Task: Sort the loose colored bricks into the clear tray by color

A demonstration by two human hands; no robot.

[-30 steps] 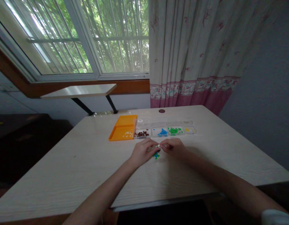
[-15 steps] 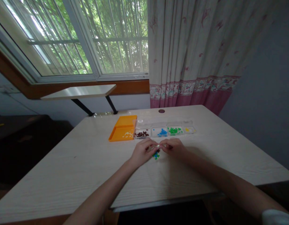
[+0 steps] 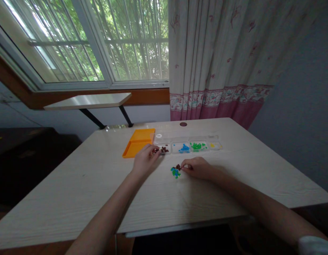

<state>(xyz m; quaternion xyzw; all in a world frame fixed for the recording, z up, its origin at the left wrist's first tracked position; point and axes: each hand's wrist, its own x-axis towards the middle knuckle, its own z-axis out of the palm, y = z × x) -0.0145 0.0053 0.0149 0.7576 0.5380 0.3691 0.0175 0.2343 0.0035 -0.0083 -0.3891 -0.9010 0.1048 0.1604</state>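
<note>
Our right hand had its fingers pinched on the brown end of a little blue, green and brown toy, in front of us near the middle of the table. Our left hand bent its fingers over the brown bits; we couldn't tell if they had one. Past them, we saw blue bits, green bits and an orange box.

The left hand hides the near right corner of the orange box.
</note>
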